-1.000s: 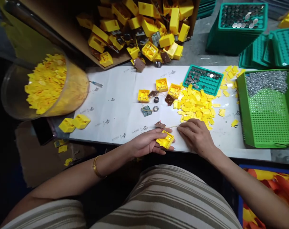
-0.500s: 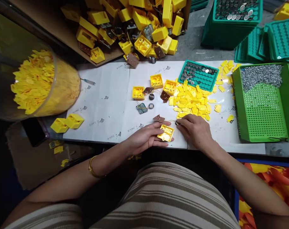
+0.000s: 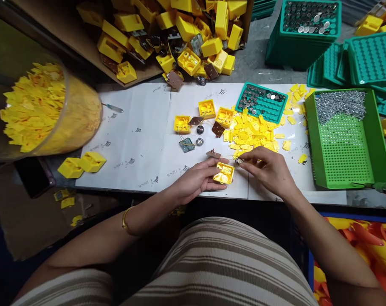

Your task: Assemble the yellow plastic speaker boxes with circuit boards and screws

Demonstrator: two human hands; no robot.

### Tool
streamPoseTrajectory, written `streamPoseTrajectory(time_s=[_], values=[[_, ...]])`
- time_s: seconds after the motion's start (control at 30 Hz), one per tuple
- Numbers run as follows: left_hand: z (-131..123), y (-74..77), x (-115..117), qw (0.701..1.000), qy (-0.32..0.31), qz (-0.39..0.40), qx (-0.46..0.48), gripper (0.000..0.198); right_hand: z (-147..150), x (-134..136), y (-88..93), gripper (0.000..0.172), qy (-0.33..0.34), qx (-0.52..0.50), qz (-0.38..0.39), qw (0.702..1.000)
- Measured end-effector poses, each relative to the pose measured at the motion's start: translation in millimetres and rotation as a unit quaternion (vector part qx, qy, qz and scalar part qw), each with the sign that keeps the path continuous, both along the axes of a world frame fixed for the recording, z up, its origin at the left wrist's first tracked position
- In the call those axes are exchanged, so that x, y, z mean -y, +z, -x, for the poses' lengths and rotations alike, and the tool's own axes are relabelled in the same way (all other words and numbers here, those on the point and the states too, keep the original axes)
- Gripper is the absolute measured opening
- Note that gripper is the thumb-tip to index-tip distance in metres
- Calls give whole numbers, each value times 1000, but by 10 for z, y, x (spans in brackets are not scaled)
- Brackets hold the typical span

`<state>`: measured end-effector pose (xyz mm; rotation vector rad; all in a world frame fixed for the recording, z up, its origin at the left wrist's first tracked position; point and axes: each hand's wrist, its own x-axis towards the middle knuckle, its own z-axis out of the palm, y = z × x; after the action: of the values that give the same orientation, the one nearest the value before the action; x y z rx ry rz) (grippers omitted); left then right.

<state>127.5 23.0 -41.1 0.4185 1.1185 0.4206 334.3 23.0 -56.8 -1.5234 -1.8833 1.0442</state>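
Near the table's front edge, my left hand (image 3: 197, 180) holds a small yellow case (image 3: 223, 173), its hollow inside facing up. A brown circuit board (image 3: 213, 154) lies just above those fingers, with thin wires running to the right. My right hand (image 3: 267, 170) pinches a small round black speaker (image 3: 239, 161) between thumb and fingers, a little right of the case and apart from it. Further up are open yellow cases (image 3: 182, 123), a green circuit board (image 3: 187, 145) and round speakers (image 3: 199, 142). Loose yellow pieces (image 3: 254, 131) are heaped beyond my right hand.
A teal tray (image 3: 277, 106) of round metal parts sits behind the heap. On the right stands a green basket (image 3: 348, 148) of screws. At the left are a tub (image 3: 84, 114) of yellow pieces and a screwdriver (image 3: 114, 109). A cardboard box (image 3: 138, 78) of cases is behind.
The case in my left hand has tilted and risen slightly. My right hand has turned the speaker so that its face shows more. The camera view has shifted a little.
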Motion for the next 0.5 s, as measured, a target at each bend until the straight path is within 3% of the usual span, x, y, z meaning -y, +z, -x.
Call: streamPoseTrajectory(time_s=[0.07, 0.2, 0.5], values=[[-22, -13, -7, 1000, 6, 3, 7, 28, 10, 40, 84, 13, 29, -21, -3, 999], [-63, -28, -16, 999, 8, -24, 43, 29, 79, 112, 229, 14, 111, 60, 11, 992], [-146, 33, -26, 995, -51, -79, 9, 34, 138, -3, 323, 11, 170, 188, 56, 966]])
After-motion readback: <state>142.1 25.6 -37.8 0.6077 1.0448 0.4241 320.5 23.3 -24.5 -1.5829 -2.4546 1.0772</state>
